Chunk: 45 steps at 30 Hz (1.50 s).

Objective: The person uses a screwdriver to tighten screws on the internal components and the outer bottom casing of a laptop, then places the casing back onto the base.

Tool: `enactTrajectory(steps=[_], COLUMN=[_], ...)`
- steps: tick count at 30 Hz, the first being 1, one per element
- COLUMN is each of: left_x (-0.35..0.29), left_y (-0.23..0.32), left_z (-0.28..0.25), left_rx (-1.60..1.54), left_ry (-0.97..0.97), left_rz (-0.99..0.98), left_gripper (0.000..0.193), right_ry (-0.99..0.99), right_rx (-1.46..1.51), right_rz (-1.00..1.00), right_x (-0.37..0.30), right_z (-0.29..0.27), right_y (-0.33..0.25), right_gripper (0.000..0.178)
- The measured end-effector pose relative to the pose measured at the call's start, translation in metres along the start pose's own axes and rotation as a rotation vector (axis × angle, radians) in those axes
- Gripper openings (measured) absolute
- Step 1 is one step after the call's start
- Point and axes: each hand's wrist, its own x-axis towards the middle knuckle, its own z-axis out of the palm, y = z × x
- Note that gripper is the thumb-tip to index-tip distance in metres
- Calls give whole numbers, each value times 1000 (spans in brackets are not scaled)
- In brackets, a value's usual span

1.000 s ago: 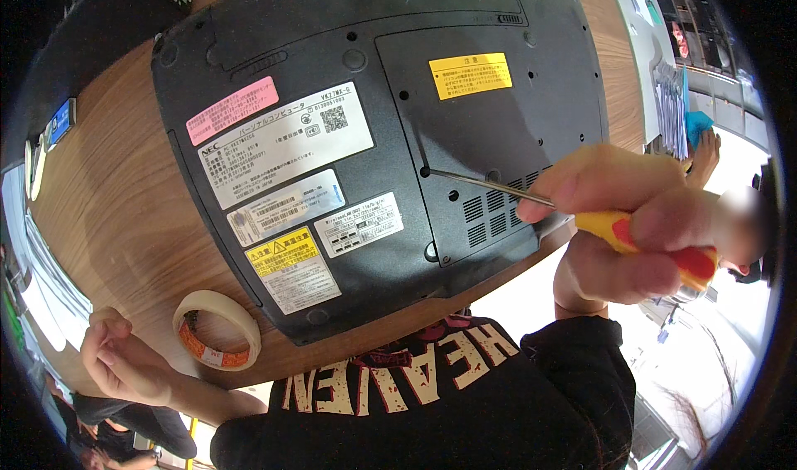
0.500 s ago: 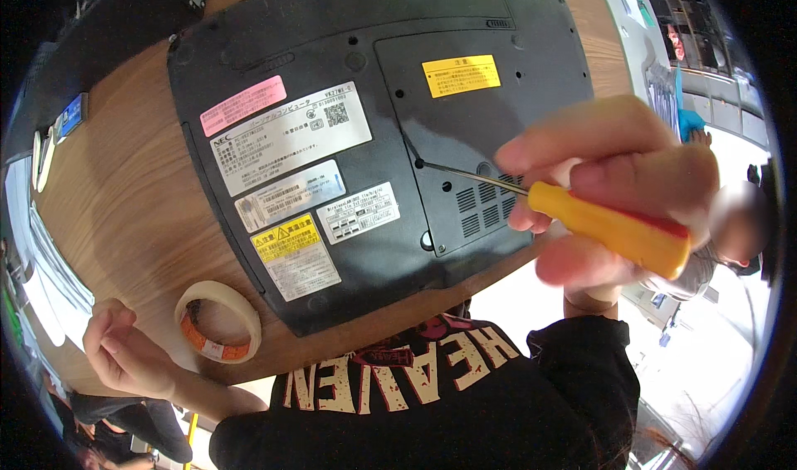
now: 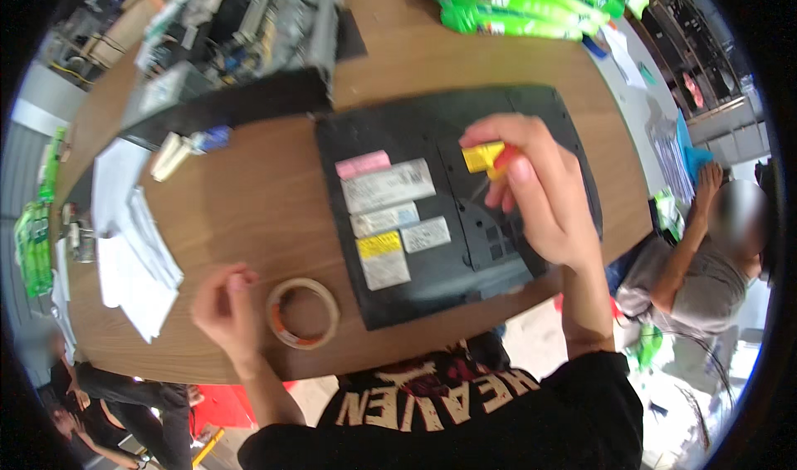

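A black laptop (image 3: 390, 300) lies upside down on the wooden table, its underside carrying pink, white and yellow labels. Over its right half my right hand (image 3: 544, 188) is closed on a screwdriver (image 3: 504, 159) with a yellow and red handle. The fingers cover most of the handle, and where the tip is cannot be made out. My left hand (image 3: 226, 310) hovers left of the laptop, fingers curled and thumb drawn in; anything between them is hidden or too small to see. Right beside it is a roll of masking tape (image 3: 330, 310).
A dark bin of mixed parts (image 3: 241, 105) stands at the far left. White papers (image 3: 133, 246) lie on the left, and small cream and blue items (image 3: 187, 148) nearer the bin. Green packs (image 3: 515, 13) sit at the back. Another person (image 3: 697, 279) sits at the right.
The view has shifted and now takes in more of the table. My right hand has lifted the screwdriver away from the screw hole, and its handle is turned differently. My left hand stays curled near the tape.
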Motion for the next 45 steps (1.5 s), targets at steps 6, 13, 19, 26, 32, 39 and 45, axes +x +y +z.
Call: enactTrajectory(steps=[6, 13, 19, 26, 32, 39, 45], left_x=[9, 34, 38, 40, 43, 33, 45], left_y=[21, 107, 112, 106, 107, 116, 120], left_z=[1, 72, 169, 169, 166, 160, 153], left_rx=[-123, -192, -332, -226, -222, -179, -127], left_ry=[-111, -730, -688, -610, -644, -636, -807], left_rz=[-53, 269, 360, 379, 629, 486, 577], left_gripper=[7, 21, 20, 11, 10, 14, 13], right_ry=[-456, -83, 30, -163, -270, -360, -243], right_rx=[77, -862, -1092, -146, -195, -762, -240], right_rz=[303, -174, -173, -127, -80, -63, -179], right_x=[15, 18, 21, 11, 10, 8, -1], right_z=[-40, -29, -20, -53, -55, -38, -49], right_y=[-24, -12, -7, -26, -32, -43, -34], right_gripper=[18, 53, 65, 14, 13, 28, 12])
